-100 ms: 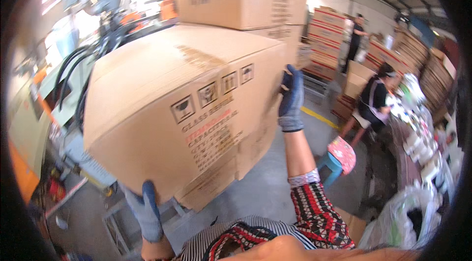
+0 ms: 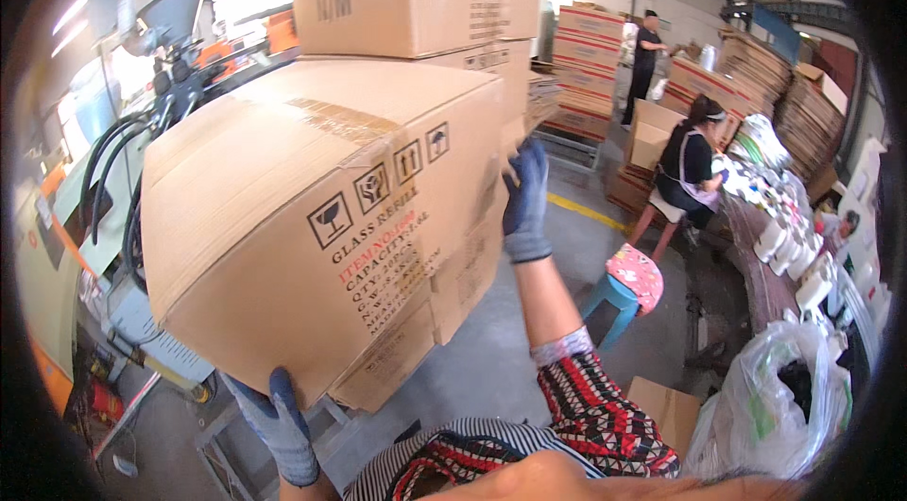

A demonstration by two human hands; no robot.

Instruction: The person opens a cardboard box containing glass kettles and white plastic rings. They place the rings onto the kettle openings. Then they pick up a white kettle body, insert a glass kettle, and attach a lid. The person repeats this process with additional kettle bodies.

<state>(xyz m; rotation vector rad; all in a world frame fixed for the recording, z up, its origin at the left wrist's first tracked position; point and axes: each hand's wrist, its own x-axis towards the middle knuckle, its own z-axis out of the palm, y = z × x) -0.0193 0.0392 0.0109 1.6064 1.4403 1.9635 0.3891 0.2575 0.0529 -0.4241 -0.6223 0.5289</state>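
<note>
A large brown cardboard box (image 2: 265,246), taped along its top and printed with handling symbols, fills the middle of the view, tilted toward me. My left hand (image 2: 282,425), in a blue-grey glove, grips its lower near-left corner, thumb up on the front face and the other fingers mostly hidden below. At the right-hand edge of the box is my right hand (image 2: 531,203), gloved too, its fingers pointing up and curled against the side. Behind stands another closed carton (image 2: 378,5) on a stack. Directly under the tilted box, a lower carton (image 2: 387,364) shows partly.
Machinery with black hoses (image 2: 118,156) stands at left. To the right are a blue stool (image 2: 614,303) with a pink cover, a seated co-worker (image 2: 688,166) at a cluttered bench, and a clear plastic bag (image 2: 756,407). Farther back, a person (image 2: 645,67) stands beside stacked cartons (image 2: 581,76).
My view has turned slightly right, so the box and surroundings appear farther left and sharper. Both hands stay at the same places on the box.
</note>
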